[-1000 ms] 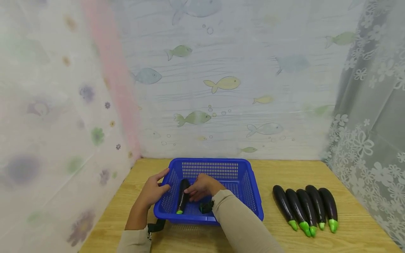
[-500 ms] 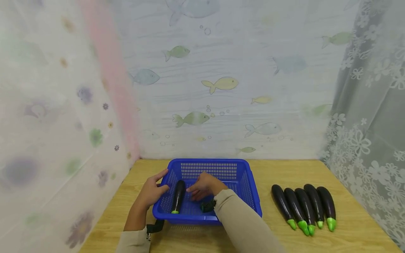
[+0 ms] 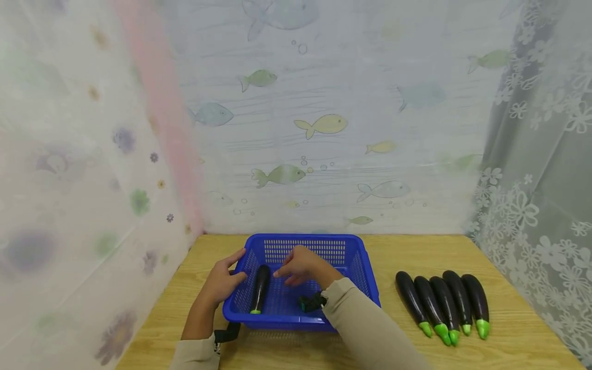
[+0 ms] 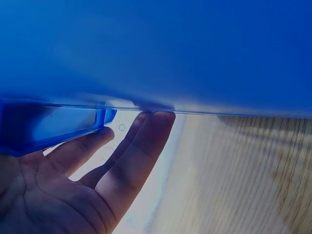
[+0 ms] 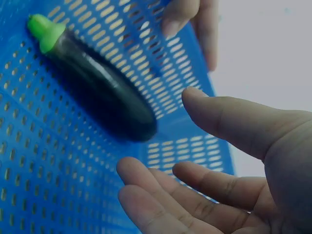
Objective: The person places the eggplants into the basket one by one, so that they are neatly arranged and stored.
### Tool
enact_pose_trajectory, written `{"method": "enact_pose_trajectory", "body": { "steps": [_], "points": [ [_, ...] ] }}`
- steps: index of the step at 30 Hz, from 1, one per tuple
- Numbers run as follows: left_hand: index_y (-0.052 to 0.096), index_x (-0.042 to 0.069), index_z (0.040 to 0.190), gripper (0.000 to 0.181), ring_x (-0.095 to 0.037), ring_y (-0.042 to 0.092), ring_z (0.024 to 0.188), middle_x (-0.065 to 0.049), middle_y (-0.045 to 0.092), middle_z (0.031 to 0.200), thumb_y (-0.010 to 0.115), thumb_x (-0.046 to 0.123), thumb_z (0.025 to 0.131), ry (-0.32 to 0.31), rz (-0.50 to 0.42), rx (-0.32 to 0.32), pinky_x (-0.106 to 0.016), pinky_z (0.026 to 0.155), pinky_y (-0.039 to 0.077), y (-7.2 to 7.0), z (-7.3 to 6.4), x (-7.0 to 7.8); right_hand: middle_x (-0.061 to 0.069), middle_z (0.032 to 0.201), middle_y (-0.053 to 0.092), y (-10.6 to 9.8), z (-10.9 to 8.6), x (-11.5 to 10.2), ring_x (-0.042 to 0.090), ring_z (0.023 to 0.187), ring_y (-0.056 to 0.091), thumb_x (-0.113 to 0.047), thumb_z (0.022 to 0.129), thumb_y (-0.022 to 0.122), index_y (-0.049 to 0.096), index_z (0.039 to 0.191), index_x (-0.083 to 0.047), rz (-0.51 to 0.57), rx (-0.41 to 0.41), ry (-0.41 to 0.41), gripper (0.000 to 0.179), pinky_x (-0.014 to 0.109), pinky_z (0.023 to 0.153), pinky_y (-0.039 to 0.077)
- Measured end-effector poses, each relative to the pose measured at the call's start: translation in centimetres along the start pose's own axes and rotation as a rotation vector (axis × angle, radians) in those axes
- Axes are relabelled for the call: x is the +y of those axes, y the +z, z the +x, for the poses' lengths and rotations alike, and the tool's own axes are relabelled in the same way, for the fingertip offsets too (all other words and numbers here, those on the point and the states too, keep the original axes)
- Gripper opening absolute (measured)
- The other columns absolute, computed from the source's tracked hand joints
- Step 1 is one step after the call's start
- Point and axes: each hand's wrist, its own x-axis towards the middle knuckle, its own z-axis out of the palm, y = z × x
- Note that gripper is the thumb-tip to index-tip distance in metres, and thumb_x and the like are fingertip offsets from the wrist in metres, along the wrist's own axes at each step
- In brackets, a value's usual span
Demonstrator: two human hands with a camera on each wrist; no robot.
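A blue plastic basket (image 3: 259, 318) stands on the table. My left hand (image 3: 221, 280) holds its left rim, with the thumb on the inner side and fingers outside. In the left wrist view, the fingers (image 4: 141, 151) reach up against the blue plastic. One dark eggplant (image 3: 261, 289) with a green cap lies lengthwise along the basket's left inner side, cap toward me. My right hand (image 3: 302, 266) hovers in the basket just right of the eggplant, apart from it. Between its thumb and loosely bent fingers (image 5: 141, 180) there is nothing in the right wrist view.
Several more eggplants (image 3: 445, 306) lie side by side on the wooden table (image 3: 398, 354), right of the basket, green caps toward me. A fish-print curtain (image 3: 324, 205) hangs behind the table, a floral sheet (image 3: 139, 257) on the left and a lace curtain (image 3: 522, 216) on the right.
The eggplant in the basket has shifted left against the side and left my right hand's fingers. My right hand has drawn away from it and risen slightly. The left hand stays on the rim.
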Motion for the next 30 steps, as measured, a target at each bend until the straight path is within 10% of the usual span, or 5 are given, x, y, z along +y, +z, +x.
{"method": "enact_pose_trajectory", "body": {
  "steps": [30],
  "points": [
    [0.042,0.016,0.160,0.071,-0.056,0.055,0.131,-0.018,0.038,0.165,0.065,0.010,0.093,-0.025,0.001,0.005,-0.056,0.080,0.063,-0.1,0.0,0.0,0.014,0.115,0.074,-9.6,-7.9,0.3,0.028,0.098,0.076,-0.022,0.091,0.079,0.067,0.128,0.002,0.022,0.072,-0.207,0.046,0.040,0.084,0.064]
  ]
}}
